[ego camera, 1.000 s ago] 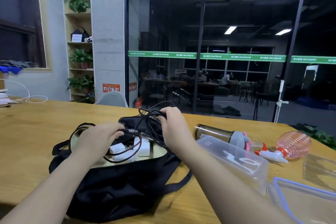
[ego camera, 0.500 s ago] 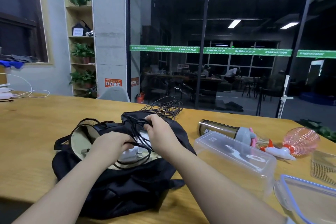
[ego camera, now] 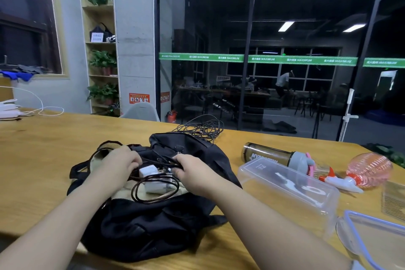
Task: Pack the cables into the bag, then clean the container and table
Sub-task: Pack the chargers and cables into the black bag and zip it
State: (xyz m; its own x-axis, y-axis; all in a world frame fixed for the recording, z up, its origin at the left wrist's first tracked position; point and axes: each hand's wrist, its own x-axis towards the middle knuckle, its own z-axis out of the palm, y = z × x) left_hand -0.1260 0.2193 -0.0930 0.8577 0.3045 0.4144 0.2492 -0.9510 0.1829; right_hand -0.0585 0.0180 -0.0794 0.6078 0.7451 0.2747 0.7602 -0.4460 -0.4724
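A black bag [ego camera: 144, 228] lies open on the wooden table [ego camera: 39, 149] in front of me. Inside its tan lining sit white chargers [ego camera: 151, 176] and a coiled brown cable [ego camera: 153, 195]. My left hand [ego camera: 118, 165] is in the bag's opening, fingers curled on black cables. My right hand [ego camera: 188, 170] grips the same bundle of black cables [ego camera: 162, 161] over the opening. A loose tangle of black cable [ego camera: 201, 127] still trails over the bag's far edge onto the table. The clear plastic container [ego camera: 289, 190] lies to the right of the bag.
A dark shaker bottle [ego camera: 276, 156] and a pink spray bottle [ego camera: 363, 171] lie right of the bag. A blue-rimmed lid [ego camera: 377, 239] sits at the near right corner. White cords and adapters [ego camera: 13, 110] are at the table's far left. A glass wall stands behind.
My right hand has come down from the bag's far edge to the opening, pressing the black cables in. The left hand has stayed in the opening. The view has dipped slightly.
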